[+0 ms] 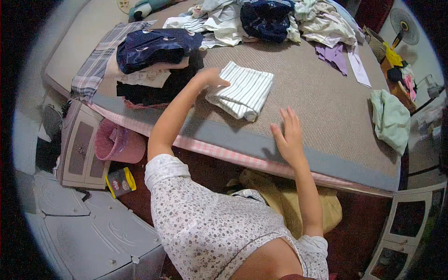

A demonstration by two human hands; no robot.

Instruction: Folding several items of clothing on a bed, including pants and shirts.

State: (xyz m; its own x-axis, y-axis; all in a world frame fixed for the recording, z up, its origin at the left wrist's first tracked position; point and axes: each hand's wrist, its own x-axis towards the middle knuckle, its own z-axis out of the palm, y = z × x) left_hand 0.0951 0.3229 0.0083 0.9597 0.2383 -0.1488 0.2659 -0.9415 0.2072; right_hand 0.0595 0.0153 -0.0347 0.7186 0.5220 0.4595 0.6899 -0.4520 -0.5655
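Observation:
A folded white garment with dark stripes (247,88) lies on the woven mat of the bed in front of me. My left hand (212,78) is closed on its left edge, with the thumb on top and the other fingers mostly hidden. To the right of the garment, my right hand (290,137) hovers over the mat, fingers apart and holding nothing. Left of my left hand sits a stack of folded clothes, with a navy patterned garment (154,46) on top and black cloth (142,88) below.
Loose clothes (224,23) are heaped along the bed's far side, with a dark navy garment (267,19) among them. Pale green cloth (391,119) lies at the bed's right edge. A pink bin (119,142) and a bedside cabinet (81,149) stand at the lower left.

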